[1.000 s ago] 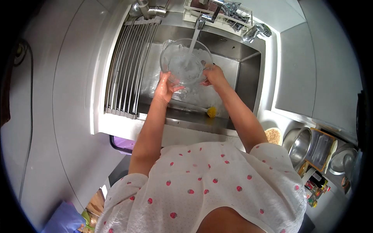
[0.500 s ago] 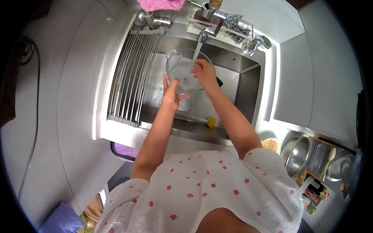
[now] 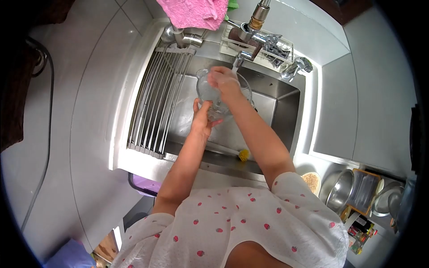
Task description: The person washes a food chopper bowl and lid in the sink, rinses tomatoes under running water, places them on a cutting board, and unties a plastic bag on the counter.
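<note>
A clear glass bowl [image 3: 206, 91] with small lugs on its rim is held over the sink, under the tap [image 3: 241, 58]. My left hand [image 3: 203, 119] supports its near side, thumb at the rim and the other fingers partly beneath. Over the bowl's inside is my right hand [image 3: 225, 82], under the tap's spout. Its fingers are bent and blurred, so I cannot tell whether anything is in them. Water from the tap is mostly hidden behind this hand.
A roll-up drying rack [image 3: 161, 102] covers the left of the steel sink [image 3: 286, 111]. A yellow-headed brush [image 3: 243, 155] lies in the basin. Behind are a pink cloth [image 3: 196, 11] and a white caddy [image 3: 228, 47]. Metal bowls [image 3: 339, 190] stand at the right.
My right hand has moved left and slightly up across the bowl, away from the water stream. The camera view has shifted a little. My left hand keeps its hold on the bowl.
</note>
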Demonstrator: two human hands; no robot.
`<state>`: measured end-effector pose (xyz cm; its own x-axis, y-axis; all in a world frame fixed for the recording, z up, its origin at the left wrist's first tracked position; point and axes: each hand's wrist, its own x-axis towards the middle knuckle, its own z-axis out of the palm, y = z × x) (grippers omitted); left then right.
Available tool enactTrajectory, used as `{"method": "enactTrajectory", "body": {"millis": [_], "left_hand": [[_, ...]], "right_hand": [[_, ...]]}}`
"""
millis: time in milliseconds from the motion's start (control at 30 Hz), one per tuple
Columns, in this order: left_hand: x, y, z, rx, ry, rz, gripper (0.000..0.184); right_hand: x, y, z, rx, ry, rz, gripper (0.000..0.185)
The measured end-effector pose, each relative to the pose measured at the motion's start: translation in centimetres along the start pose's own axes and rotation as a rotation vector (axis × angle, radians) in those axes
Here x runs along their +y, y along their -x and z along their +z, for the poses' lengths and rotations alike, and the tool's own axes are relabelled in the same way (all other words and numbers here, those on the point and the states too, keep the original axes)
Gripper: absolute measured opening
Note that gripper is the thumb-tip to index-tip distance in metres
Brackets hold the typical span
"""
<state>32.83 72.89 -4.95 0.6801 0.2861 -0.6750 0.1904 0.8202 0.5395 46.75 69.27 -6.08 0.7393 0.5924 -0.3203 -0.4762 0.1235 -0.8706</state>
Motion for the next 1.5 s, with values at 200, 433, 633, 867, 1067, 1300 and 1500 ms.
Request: {"method": "enactTrajectory", "body": {"millis": [200, 433, 633, 867, 1067, 1300, 1500], "left_hand": [[0.7, 0.4, 0.7, 0.024, 0.079, 0.040, 0.059], [1.4, 0.3, 0.3, 0.031, 0.032, 0.056, 0.057], [1.1, 0.0, 0.4, 0.072, 0.034, 0.048, 0.059], [1.0, -0.2, 0.7, 0.052, 0.014, 0.030, 0.079], [1.0, -0.2, 1.2, 0.049, 0.003, 0.049, 0.079], [1.2, -0.1, 1.6, 0.057, -0.013, 0.055, 0.079], [0.0, -1.1, 1.3, 0.050, -0.022, 0.068, 0.082]], "right_hand": [[0.0, -3.0, 2.3, 0.268, 0.463, -0.366, 0.048], [-4.0, -7.3, 5.4, 0.340, 0.661, -0.527, 0.068], [-7.2, -6.2, 7.1, 0.226, 0.678, -0.334, 0.070], [-6.3, -6.8, 5.5, 0.153, 0.631, -0.386, 0.066], [-6.0, -7.3, 5.6, 0.126, 0.643, -0.394, 0.069], [-6.5, -6.5, 5.6, 0.155, 0.711, -0.349, 0.070], [-6.5, -5.9, 5.4, -0.048, 0.638, -0.348, 0.069]]}}
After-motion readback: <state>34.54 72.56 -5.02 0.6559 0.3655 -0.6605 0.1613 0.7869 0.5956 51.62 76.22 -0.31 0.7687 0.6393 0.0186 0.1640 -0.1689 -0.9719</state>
